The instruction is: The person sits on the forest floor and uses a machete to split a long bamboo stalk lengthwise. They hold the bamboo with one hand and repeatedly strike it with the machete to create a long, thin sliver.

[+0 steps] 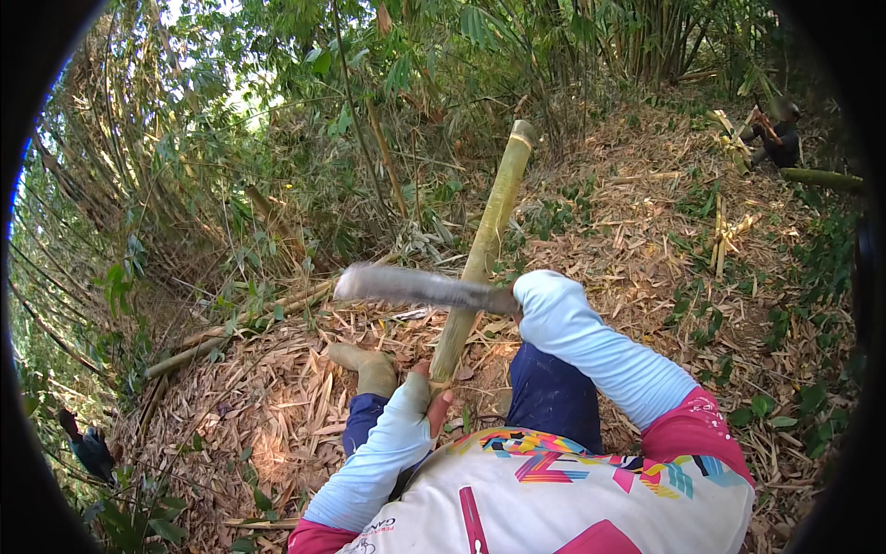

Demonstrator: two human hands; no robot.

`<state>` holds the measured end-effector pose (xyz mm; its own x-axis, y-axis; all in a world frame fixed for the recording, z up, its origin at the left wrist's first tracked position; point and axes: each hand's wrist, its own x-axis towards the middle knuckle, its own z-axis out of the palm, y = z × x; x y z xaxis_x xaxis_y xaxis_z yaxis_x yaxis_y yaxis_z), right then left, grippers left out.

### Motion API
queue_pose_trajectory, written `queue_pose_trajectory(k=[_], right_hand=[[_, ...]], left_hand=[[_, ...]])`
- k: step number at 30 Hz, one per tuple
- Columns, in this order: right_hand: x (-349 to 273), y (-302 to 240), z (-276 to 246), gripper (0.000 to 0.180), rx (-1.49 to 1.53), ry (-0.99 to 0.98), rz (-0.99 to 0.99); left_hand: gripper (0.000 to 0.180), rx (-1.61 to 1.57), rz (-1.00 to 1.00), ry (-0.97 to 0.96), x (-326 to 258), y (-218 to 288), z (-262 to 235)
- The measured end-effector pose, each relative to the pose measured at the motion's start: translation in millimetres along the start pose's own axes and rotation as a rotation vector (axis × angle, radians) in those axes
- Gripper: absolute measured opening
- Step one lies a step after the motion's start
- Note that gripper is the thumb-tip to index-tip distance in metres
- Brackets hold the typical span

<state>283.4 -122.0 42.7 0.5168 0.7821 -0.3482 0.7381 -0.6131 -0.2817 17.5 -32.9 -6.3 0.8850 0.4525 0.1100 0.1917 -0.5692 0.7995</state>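
A thick green-yellow bamboo pole [491, 217] slants up and away from me, its cut top end pale. My left hand [422, 399], in a light blue sleeve, is closed around its lower end between my legs. In my right hand [519, 300], mostly hidden by the sleeve cuff, is a machete [406, 286]. Its broad grey blade points left, smeared by motion, and crosses in front of the pole. Whether the blade touches the bamboo I cannot tell.
Dry bamboo leaves [637, 240] cover the sloping ground. Thin fallen stalks [194, 355] lie at left. Another person [783, 138] sits at the far right beside split bamboo pieces [734, 138] and a green culm [824, 178]. A dark object [89, 450] stands at the left edge.
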Motion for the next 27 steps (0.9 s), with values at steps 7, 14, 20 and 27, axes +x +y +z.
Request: queue_pose_trajectory(k=[7,14,20,27], right_hand=[[-11,17,-7,0.021,0.130,0.491,-0.081],[-1,25,-15,0.018,0.138,0.591,-0.154],[1,20,-11,0.013,-0.015,0.400,-0.151],[-16,-18,-26,0.023,-0.237,-0.045,-0.078]], left_hand=[[0.033,-0.143,-0.011,0.055,-16,-24,6],[0.034,-0.083,-0.004,0.077,-31,-20,1],[0.033,0.034,0.041,0.054,-34,-14,-3],[0.036,-0.126,-0.086,0.031,-42,-20,-1]])
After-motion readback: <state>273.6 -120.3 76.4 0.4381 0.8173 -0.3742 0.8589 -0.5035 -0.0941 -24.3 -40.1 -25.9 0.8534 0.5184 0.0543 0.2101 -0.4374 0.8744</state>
